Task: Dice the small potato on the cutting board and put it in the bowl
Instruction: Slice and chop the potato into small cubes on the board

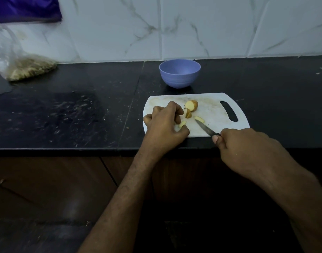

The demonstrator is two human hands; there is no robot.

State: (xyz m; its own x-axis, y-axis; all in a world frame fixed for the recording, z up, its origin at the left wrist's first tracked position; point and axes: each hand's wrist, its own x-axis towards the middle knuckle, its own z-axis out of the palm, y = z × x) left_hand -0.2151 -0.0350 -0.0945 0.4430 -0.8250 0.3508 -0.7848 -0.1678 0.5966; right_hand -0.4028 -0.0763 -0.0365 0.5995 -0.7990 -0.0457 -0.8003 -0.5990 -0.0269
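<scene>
A white cutting board point(213, 110) lies on the black counter near its front edge. On it are several potato pieces: the largest chunk point(191, 105) at the centre, a wedge point(188, 113) below it, and a slice point(199, 119) beside the blade. My left hand point(165, 125) rests on the board's left part, fingers curled, thumb and finger pinching a small potato piece point(182, 123). My right hand point(247, 148) grips the handle of a knife point(205, 127), whose tip points at the slice. The empty blue bowl point(179, 73) stands just behind the board.
A clear plastic bag of brownish grain point(27, 68) lies at the counter's back left. Purple cloth point(25, 9) hangs at the top left. Marble wall tiles rise behind the counter point(65, 115), which is speckled with crumbs. Dark cabinet fronts lie below the counter's edge.
</scene>
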